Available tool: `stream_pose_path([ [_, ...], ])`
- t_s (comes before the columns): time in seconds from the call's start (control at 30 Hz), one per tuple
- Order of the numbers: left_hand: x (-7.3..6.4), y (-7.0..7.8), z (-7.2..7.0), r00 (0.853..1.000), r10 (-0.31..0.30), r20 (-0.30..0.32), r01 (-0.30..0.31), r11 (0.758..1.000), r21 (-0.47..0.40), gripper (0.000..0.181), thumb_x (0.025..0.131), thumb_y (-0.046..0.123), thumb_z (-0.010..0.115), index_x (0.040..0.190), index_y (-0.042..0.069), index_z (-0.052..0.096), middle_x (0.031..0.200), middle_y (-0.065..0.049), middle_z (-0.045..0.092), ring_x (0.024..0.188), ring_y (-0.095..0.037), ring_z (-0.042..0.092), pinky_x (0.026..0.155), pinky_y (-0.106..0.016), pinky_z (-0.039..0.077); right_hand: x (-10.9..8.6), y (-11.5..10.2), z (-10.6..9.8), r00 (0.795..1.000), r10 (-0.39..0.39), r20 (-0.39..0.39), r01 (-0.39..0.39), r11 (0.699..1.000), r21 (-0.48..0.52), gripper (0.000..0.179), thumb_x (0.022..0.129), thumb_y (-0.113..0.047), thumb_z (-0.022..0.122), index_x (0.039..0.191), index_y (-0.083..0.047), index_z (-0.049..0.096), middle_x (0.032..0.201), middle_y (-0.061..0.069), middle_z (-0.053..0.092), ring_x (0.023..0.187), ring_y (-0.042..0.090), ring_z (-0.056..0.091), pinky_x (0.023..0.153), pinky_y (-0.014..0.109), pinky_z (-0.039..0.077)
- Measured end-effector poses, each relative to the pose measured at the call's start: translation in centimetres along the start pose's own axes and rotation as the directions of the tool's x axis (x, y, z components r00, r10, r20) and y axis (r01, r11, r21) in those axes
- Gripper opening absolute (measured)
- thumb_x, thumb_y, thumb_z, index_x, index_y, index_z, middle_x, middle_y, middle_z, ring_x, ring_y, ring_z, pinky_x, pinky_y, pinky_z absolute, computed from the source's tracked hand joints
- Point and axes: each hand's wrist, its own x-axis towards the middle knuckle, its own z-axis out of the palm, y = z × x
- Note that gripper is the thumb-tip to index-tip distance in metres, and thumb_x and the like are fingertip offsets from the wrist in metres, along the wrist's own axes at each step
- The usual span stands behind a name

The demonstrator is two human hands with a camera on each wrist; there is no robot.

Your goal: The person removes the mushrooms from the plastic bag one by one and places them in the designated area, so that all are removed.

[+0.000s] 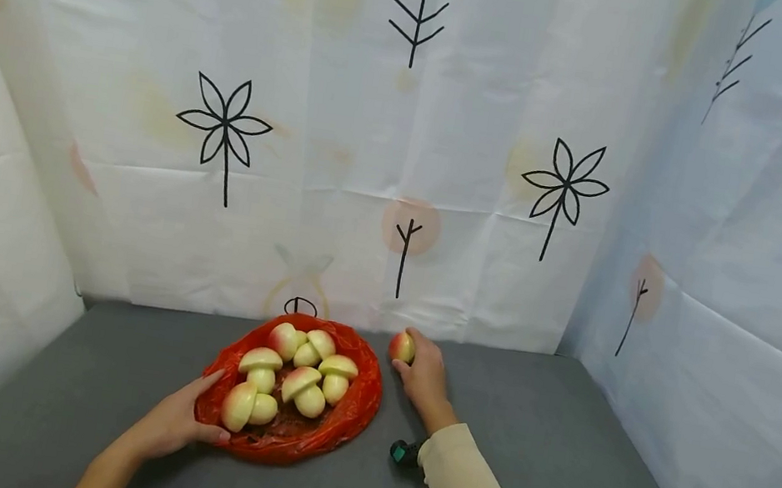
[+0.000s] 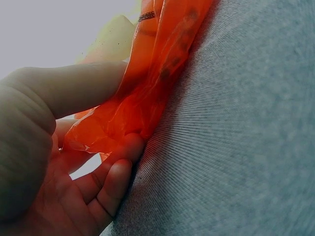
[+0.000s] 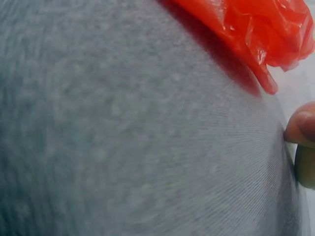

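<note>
The left hand (image 1: 178,419) pinched a bag's rim (image 1: 364,400); the right hand (image 1: 427,374) clamped a mushroom (image 1: 402,348).
Right of the bag, between fingers and thumb, it turned its rounded side left, long axis hidden; grey table (image 1: 140,350), patterned white cloth (image 1: 369,139) behind.

Gap between bag (image 1: 359,408) and right hand (image 1: 426,374)

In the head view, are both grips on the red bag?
No: only the left grip holds the red bag, while the right grip holds a red-and-yellow piece outside it.
</note>
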Motion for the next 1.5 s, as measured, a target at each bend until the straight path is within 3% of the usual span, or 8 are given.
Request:
stream_pose_path([
  [0.6, 0.1, 0.1, 0.2, 1.0, 0.014, 0.002, -0.014, 0.999, -0.034, 0.106, 0.071, 0.033, 0.085, 0.149, -0.008, 0.026, 0.145, -0.038, 0.03, 0.131, -0.055, 0.031, 0.101, -0.066, 0.029, -0.1, 0.6, -1.2, 0.996, -0.089, 0.013, 0.089, 0.996, -0.005, 0.071, 0.079, -0.019, 0.083, 0.14, -0.006, 0.051, 0.133, 0.017, 0.055, 0.12, 0.039, 0.05, 0.101, 0.051, 0.039],
  [0.8, 0.2, 0.1, 0.1, 1.0, 0.008, 0.013, -0.007, 0.999, -0.04, 0.105, 0.073, 0.033, 0.084, 0.15, -0.008, 0.025, 0.146, -0.039, 0.028, 0.132, -0.055, 0.03, 0.1, -0.066, 0.03, 0.1, 0.2, -1.9, 0.992, -0.121, -0.023, 0.119, 0.991, -0.055, 0.064, 0.077, -0.024, 0.083, 0.133, -0.007, 0.057, 0.13, 0.017, 0.057, 0.12, 0.038, 0.05, 0.096, 0.056, 0.04],
  [1.03, 0.1, 0.2, -0.1, 1.0, 0.013, 0.003, -0.013, 1.0, -0.026, 0.106, 0.071, 0.033, 0.085, 0.149, -0.009, 0.026, 0.144, -0.039, 0.03, 0.131, -0.055, 0.031, 0.1, -0.066, 0.03, 0.4, -0.6, -2.9, 0.979, -0.189, -0.075, 0.186, 0.981, -0.056, 0.048, 0.079, -0.016, 0.081, 0.124, -0.008, 0.065, 0.13, 0.014, 0.059, 0.122, 0.035, 0.049, 0.098, 0.056, 0.038],
  [1.5, -0.1, 0.0, -0.2, 1.0, 0.015, 0.011, -0.015, 1.0, -0.019, 0.104, 0.073, 0.034, 0.084, 0.149, -0.009, 0.026, 0.144, -0.039, 0.03, 0.13, -0.055, 0.032, 0.099, -0.066, 0.031, 0.4, -4.4, -3.9, 0.946, -0.314, -0.085, 0.322, 0.94, 0.109, 0.043, 0.082, -0.014, 0.079, 0.122, -0.005, 0.065, 0.127, 0.014, 0.061, 0.121, 0.032, 0.05, 0.102, 0.047, 0.04],
])
